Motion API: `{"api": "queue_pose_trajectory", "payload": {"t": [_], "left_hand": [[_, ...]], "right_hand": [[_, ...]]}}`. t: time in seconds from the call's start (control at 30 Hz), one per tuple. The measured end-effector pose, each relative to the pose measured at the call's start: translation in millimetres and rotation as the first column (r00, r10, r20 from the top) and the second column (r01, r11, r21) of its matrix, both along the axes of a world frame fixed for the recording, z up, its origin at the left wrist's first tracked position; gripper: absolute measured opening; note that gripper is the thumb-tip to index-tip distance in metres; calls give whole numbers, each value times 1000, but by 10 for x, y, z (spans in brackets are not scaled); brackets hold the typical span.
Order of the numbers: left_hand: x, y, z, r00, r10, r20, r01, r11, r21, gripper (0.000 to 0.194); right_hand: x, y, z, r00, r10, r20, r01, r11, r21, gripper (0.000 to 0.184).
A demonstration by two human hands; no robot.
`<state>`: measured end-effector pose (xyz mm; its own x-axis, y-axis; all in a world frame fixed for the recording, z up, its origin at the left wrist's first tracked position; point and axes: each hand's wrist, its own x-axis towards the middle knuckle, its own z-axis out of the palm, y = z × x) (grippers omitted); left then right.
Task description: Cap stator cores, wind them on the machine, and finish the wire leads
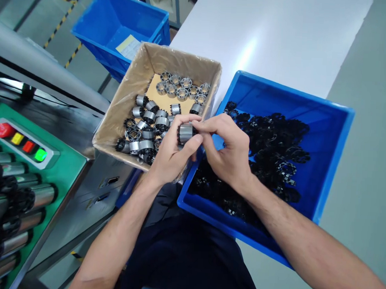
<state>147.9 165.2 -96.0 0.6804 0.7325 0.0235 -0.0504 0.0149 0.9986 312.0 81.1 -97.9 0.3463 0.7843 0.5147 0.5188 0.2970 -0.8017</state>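
My left hand (171, 154) is closed round a silver stator core (185, 133), a short metal cylinder with black at its ends, lying sideways. At the core's right end my right hand (228, 144) pinches its black end with thumb and fingertips; the exact contact is partly hidden by the fingers. Both hands are above the gap between a plastic-lined cardboard box (131, 91) and a blue bin (336, 156). Several more stator cores (161, 123) with black ends lie jumbled in the box, behind bare metal cores (182, 93) standing in rows. Black plastic end pieces (264, 135) are heaped in the bin.
A white table (266, 32) extends beyond the bin. Behind the box stands another blue crate (105, 17) with a paper sheet inside. At left, a green machine top (71, 162) carries coloured buttons (23, 143) and rows of metal cylinders (38, 196).
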Motion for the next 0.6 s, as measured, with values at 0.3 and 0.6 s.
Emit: {"api": "queue_pose_trajectory", "payload": {"t": [0.3, 0.6], "left_hand": [[-593, 689, 155, 750, 509, -422, -191, 778, 599, 63], [-524, 559, 139, 788, 592, -168, -488, 768, 415, 40]], "right_hand": [[849, -401, 324, 978, 70, 198, 41, 860, -509, 31], [274, -1623, 241, 573, 767, 288, -30, 371, -928, 74]]}}
